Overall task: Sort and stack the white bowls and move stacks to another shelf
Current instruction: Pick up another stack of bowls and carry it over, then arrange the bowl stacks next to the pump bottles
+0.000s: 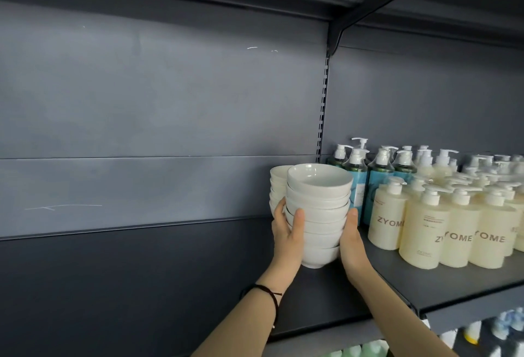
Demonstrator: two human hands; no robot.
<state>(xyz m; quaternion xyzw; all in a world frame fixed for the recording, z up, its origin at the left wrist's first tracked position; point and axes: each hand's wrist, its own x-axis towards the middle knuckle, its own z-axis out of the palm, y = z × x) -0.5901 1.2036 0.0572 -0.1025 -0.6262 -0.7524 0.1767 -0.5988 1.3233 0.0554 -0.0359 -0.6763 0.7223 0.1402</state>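
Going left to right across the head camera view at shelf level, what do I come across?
left hand → stack of white bowls → right hand → cream ZYOME pump bottles

Right of the frame's centre, my left hand and my right hand flank a stack of bowls at the left end of the shelf. A second stack sits just behind it, to its left. Pump bottles crowd the shelf to the right, near the stack.
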